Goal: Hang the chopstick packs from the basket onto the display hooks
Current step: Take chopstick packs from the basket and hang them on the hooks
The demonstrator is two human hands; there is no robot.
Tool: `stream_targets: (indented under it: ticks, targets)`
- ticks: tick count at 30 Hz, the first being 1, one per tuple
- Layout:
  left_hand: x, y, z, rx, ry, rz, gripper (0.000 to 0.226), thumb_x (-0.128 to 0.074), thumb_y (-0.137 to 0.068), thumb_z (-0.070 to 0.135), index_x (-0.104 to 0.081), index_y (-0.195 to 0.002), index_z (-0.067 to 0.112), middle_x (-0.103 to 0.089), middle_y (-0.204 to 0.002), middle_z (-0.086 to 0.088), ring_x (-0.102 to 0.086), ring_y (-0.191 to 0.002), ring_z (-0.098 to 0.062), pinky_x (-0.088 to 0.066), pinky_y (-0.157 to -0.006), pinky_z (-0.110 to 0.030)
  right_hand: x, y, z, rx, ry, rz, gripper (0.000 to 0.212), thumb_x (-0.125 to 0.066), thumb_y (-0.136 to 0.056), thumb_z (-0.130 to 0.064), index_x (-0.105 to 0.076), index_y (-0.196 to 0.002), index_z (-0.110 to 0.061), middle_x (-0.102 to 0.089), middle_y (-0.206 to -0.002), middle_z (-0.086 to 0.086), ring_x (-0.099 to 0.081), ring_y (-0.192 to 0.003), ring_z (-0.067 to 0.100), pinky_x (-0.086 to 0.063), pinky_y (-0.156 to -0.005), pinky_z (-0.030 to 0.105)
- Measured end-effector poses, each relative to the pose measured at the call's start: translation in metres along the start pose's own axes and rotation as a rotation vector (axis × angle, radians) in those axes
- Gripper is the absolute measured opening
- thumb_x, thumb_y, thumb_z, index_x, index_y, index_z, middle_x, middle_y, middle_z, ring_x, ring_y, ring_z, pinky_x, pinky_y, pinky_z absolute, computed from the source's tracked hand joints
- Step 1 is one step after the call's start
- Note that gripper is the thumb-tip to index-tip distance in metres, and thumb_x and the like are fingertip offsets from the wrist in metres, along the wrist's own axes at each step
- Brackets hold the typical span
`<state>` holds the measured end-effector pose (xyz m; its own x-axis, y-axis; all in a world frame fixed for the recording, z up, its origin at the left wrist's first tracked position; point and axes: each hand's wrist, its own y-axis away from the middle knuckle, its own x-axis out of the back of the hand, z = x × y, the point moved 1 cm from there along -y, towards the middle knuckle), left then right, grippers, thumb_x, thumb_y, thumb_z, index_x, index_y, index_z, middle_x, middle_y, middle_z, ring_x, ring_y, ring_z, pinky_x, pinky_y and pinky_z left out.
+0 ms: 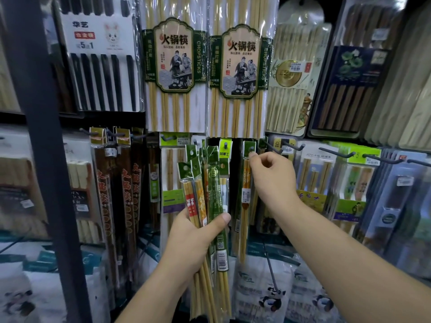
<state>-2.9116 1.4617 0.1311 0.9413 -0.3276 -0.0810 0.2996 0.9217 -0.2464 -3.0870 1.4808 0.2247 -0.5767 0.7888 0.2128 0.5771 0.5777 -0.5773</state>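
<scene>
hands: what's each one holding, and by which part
Left hand grips a bundle of chopstick packs around the middle; right hand pinches one hanging pack by its green header.

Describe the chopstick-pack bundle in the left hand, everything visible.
The bundle of chopstick packs is several slim clear sleeves of pale bamboo-looking sticks with green card headers and hang holes; one carries a red label, one a barcode. It stands near upright, headers fanned on top, before the display hooks. Only the left hand grips it, mid-length.
</scene>
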Motion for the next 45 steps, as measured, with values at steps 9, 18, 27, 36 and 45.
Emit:
stream_targets:
  ticks: [9,18,27,36,45]
  targets:
    - [-0.006,0.001,0.001,-0.027,0.015,-0.023,0.025,-0.085,-0.083,0.028,-0.073,-0.105,0.026,-0.079,-0.095,0.019,-0.073,-0.086,0.003,-0.048,-0.070,-0.010,-0.001,0.017,0.009,-0.070,-0.026,-0.014,0.042,-0.059,-0.100,-0.042,-0.053,-0.067,-0.016,-0.051,-0.054,-0.007,-0.048,-0.050,-0.002,-0.040,-0.059,0.028]
    - [-0.009,0.003,0.001,-0.076,0.056,-0.063,0.021,-0.083,-0.086,0.019,-0.075,-0.104,0.027,-0.080,-0.098,0.011,-0.075,-0.090,-0.004,-0.052,-0.068,-0.008,-0.001,0.050,-0.003,-0.025,-0.253,-0.321,0.032,-0.059,-0.102,-0.031,-0.071,-0.073,-0.021,-0.059,-0.064,-0.002,-0.055,-0.063,0.008,-0.047,-0.062,0.025]
    - [-0.010,0.004,0.001,-0.063,0.076,-0.065,0.017,-0.083,-0.086,0.023,-0.077,-0.098,0.032,-0.081,-0.097,0.008,-0.076,-0.089,-0.008,-0.056,-0.069,-0.018,0.004,0.042,-0.009,0.018,-0.219,-0.256,0.024,-0.061,-0.097,-0.017,-0.069,-0.074,-0.018,-0.058,-0.061,-0.010,-0.054,-0.059,0.002,-0.048,-0.055,0.016]
    - [-0.001,0.000,0.000,-0.040,0.089,-0.009,0.022,-0.084,-0.085,0.028,-0.076,-0.096,0.045,-0.080,-0.101,0.012,-0.074,-0.093,-0.003,-0.049,-0.082,-0.027,0.008,0.014,-0.012,-0.035,-0.256,-0.075,0.033,-0.061,-0.100,-0.029,-0.067,-0.076,-0.007,-0.045,-0.056,-0.007,-0.041,-0.055,0.007,-0.041,-0.065,0.027]
    - [-0.001,0.000,-0.004,0.009,0.088,0.001,0.026,-0.086,-0.082,0.029,-0.075,-0.105,0.025,-0.080,-0.100,0.011,-0.074,-0.092,-0.004,-0.050,-0.082,-0.028,0.006,0.012,-0.008,-0.029,-0.266,-0.014,0.038,-0.060,-0.101,-0.026,-0.057,-0.066,-0.009,-0.039,-0.054,-0.005,-0.036,-0.052,0.008,-0.044,-0.072,0.023]
